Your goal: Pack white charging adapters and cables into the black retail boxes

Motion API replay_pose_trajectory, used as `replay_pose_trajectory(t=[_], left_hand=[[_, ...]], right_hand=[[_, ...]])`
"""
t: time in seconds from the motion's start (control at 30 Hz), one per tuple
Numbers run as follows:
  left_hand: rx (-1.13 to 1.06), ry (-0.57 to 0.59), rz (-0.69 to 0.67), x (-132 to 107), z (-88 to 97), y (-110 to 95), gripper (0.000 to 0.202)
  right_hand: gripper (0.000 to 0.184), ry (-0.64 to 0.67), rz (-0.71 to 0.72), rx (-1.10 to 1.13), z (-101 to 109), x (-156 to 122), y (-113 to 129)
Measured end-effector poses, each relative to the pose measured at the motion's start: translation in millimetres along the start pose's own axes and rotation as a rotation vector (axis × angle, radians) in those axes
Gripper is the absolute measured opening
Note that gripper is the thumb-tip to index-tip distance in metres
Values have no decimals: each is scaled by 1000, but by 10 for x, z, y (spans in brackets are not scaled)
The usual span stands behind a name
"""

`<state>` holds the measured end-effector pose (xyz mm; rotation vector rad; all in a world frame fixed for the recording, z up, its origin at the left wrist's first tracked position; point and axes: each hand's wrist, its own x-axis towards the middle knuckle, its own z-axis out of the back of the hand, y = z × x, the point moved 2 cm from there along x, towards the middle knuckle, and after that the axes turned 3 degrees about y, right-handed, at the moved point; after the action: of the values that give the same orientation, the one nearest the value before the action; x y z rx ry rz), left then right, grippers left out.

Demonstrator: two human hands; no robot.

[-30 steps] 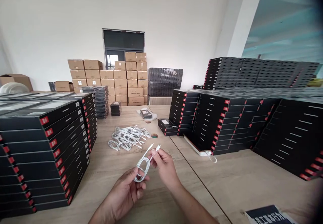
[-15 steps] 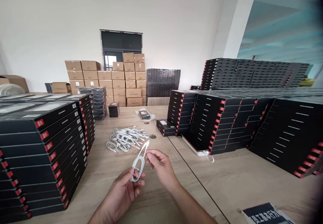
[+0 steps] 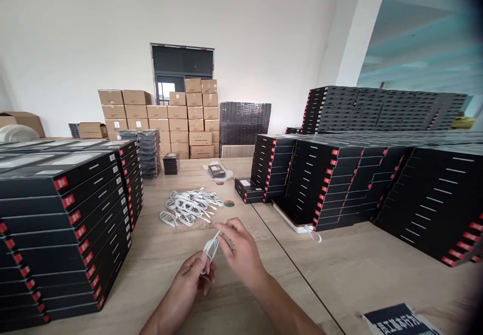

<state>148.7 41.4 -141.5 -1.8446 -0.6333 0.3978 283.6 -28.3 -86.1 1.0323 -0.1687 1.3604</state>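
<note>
Cable (image 3: pixel 210 247), white and looped into a narrow coil, is up in front of the person, held just above the near part of the wood-patterned worktop (image 3: pixel 230 310)! The left hand (image 3: pixel 193 273) has it clamped low down, thumb pressed over the coil and fingers curled beneath. Up top, the right hand (image 3: pixel 241 247) has its fingertips at the upper end of the cable, thumb and forefinger apart at the tips; whether they pinch it, I cannot tell, and the plugs are hidden there.

Just beyond the hands lies a loose pile of white cables (image 3: pixel 189 206), all coils and plug ends, with a round hole (image 3: pixel 228 203) in the worktop close to its right. Farther back, a small dark item (image 3: pixel 216 170) sits on clear plastic. On the left flank, a tall stack of black boxes (image 3: pixel 101 194) with red labels; on the right, more black stacks (image 3: pixel 320 184), a low black box (image 3: pixel 248 194) standing beside them. Near right, a dark sheet (image 3: pixel 394 320) with white characters lies flat, and brown cartons (image 3: pixel 173 123) rise against the far wall!
</note>
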Motion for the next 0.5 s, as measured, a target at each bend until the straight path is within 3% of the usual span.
replay_pose_trajectory(t=[0.17,0.27,0.4,0.5], left_hand=[[88,6,9,-21,40,-1,33],[251,-19,-30,-30,80,-23,27],[329,-42,-51,-57,94,-38,28],[359,-26,-20,-66,82,-28,27]], right_hand=[[25,71,138,-336,113,30,165],[24,127,156,-380,130,27,308],[15,225,-34,-77,68,-12,353],[15,220,-188,227,8,-31,304]])
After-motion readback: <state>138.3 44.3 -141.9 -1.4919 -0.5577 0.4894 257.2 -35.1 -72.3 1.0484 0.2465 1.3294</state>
